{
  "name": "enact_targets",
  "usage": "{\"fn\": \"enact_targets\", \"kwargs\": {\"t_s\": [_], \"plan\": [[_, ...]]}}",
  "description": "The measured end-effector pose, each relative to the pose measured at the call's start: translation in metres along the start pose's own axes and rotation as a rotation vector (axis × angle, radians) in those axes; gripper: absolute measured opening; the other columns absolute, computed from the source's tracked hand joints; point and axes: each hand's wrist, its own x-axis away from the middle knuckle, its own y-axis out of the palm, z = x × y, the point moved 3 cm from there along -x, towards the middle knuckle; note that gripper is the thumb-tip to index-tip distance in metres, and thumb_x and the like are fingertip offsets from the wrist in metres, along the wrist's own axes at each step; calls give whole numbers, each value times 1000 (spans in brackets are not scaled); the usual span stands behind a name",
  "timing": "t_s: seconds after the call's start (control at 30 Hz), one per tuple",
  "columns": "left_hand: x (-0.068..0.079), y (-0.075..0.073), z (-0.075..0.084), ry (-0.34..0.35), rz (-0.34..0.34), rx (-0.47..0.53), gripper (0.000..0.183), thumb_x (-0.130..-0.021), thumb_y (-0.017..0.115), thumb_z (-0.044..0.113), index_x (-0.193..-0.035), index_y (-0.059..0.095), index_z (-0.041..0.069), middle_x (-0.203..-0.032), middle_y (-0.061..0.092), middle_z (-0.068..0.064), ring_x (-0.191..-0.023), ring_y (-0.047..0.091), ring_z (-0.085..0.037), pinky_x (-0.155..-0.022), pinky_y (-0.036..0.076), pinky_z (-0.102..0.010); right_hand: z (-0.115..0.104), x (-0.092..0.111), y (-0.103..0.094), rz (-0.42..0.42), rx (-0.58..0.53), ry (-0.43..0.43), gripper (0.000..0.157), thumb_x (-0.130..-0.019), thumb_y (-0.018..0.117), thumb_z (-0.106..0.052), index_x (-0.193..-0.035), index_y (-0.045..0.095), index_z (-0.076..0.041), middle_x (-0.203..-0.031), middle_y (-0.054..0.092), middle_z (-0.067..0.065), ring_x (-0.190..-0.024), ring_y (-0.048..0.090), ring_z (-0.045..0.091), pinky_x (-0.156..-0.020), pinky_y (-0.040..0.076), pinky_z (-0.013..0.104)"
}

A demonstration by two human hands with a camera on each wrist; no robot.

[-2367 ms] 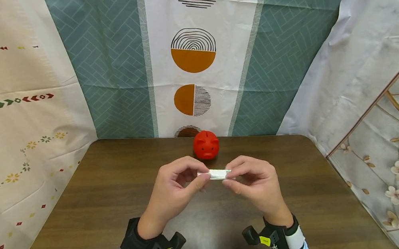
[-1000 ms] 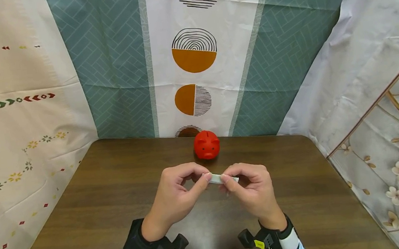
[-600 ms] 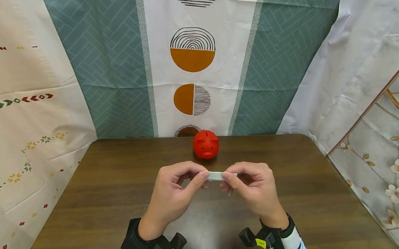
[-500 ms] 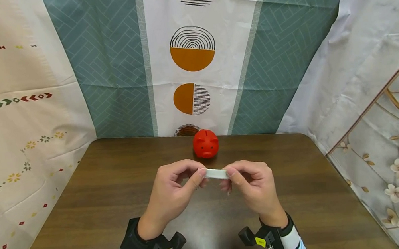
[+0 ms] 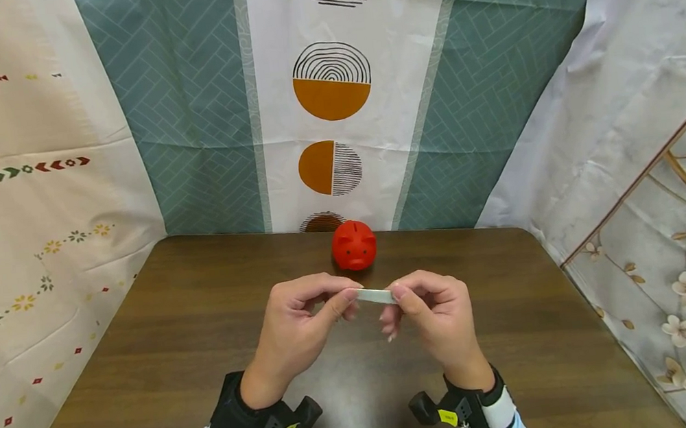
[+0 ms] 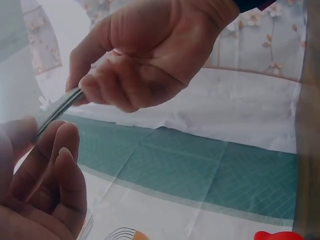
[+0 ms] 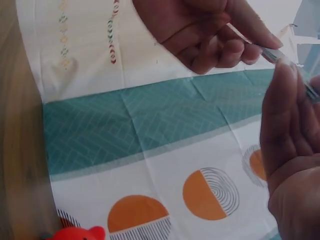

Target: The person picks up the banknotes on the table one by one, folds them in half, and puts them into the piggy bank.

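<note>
Between both hands, raised above the table, is a small folded strip of pale greenish-white paper [image 5: 376, 296]. The left hand [image 5: 294, 325] pinches its left end between thumb and forefinger. At the opposite end, the thumb and fingers of the right hand [image 5: 436, 315] pinch it too. The strip slopes slightly down to the right in the head view. Thin stacked layers show along the edge of the paper strip [image 6: 57, 111] in the left wrist view. Fingers cover both of its ends. Beyond the hands stands a red piggy bank [image 5: 354, 247], its slot on top.
The brown wooden table [image 5: 203, 310] reaches back to a hanging green and white cloth [image 5: 203, 117] with orange half-circles. A cream patterned cloth [image 5: 41, 236] hangs at the left, a white floral one [image 5: 662, 245] at the right. Each wrist wears a black camera strap.
The right thumb has shifted from below the strip to its near face. The strip has tilted in the fingers and shows a narrower face than half a second ago. The piggy bank stays put.
</note>
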Motion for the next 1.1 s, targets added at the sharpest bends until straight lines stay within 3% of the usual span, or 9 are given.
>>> {"fn": "enact_targets", "kwargs": {"t_s": [0.1,0.2,0.33,0.5,0.8,1.1], "plan": [[1,1,-3,-43,-5,49,18,-80,62,-18,-93,64,-7,-74,62,-11,-59,58,-26,-57,54,-35,6,3,-4,21,-48,47,9,-90,59,3,-96,61,9,-77,61,19,-55,58,27,-49,53,34],[1,2,-4,-72,-6,62,18,-80,64,-15,-95,63,-7,-80,63,-12,-64,58,-26,-61,54,-35,6,2,-4,21,-35,42,14,-86,63,6,-99,60,9,-85,59,21,-63,57,28,-55,53,31],[1,3,-3,-52,-10,41,22,-76,64,-19,-94,62,-6,-85,63,-13,-71,56,-23,-63,53,-32,1,-2,1,15,12,58,21,-82,66,9,-101,59,9,-89,58,21,-69,55,26,-57,51,27],[-1,5,-1,-19,-36,24,23,-75,62,-21,-93,62,-7,-86,63,-14,-73,56,-23,-61,53,-33,-5,-6,7,20,70,113,19,-80,63,15,-97,61,7,-83,60,19,-64,57,26,-56,54,33],[-1,3,1,-54,-2,-128,25,-72,72,-16,-91,66,-1,-79,64,-6,-62,49,-18,-54,50,-30,-11,-10,10,-35,97,41,26,-76,66,17,-100,63,8,-81,60,18,-63,53,22,-53,50,25],[-2,2,1,-15,-8,-132,25,-73,69,-18,-93,66,-3,-80,63,-7,-65,52,-17,-54,50,-29,-10,-9,8,7,129,36,29,-73,64,21,-99,63,8,-82,60,19,-61,54,22,-53,51,26]]}}
